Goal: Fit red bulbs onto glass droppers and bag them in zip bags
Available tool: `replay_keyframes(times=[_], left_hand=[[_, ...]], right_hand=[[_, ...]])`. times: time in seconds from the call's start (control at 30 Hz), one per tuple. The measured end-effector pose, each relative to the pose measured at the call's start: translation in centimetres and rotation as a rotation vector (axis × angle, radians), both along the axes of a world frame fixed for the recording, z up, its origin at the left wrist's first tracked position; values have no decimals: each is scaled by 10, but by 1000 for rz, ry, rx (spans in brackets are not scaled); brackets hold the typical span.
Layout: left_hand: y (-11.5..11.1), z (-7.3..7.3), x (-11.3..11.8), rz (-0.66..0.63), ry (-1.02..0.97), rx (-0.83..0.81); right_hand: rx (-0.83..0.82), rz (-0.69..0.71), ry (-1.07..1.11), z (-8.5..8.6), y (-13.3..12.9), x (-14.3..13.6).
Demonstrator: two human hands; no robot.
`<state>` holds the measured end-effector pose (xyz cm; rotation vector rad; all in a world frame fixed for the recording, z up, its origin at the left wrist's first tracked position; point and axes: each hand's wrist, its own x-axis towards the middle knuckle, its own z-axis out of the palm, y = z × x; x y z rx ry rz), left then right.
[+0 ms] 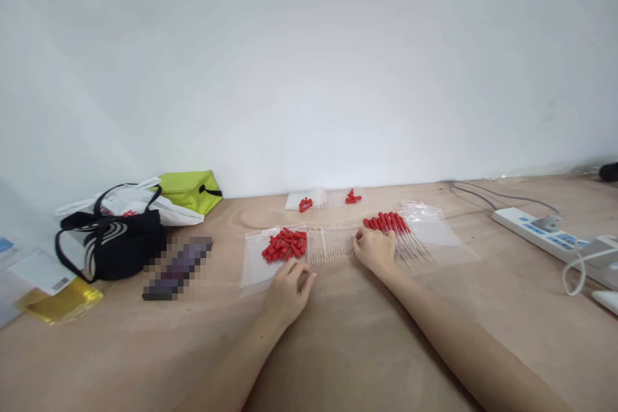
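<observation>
Mid-sorting near the desk's far edge: left hand, fingers curled, empty, beside loose red bulbs; right hand flat on clear droppers; next, likely a delicate pinch.

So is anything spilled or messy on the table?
Nothing looks spilled. The loose red rubber bulbs sit in one heap on a clear plastic bag by the left hand. The assembled droppers lie in a neat row by the right hand. Only the white cable on the right loops untidily.
</observation>
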<state>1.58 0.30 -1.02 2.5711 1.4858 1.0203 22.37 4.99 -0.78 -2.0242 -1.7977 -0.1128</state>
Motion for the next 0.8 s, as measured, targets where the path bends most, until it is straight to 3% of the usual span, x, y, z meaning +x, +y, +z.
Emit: replay_keyframes(times=[0.2,0.4,0.6,0.8], left_hand=[[19,1,-24,307,-30,88],[23,-2,-29,379,-16,31],[24,-3,-30,376,-26,33],[35,3,-31,486,-4,69]], right_hand=[[-8,221,79,9,-19,-50],[-137,218,45,20,-12,-97],[-213,194,50,21,-3,-107],[-214,183,55,24,-4,-103]])
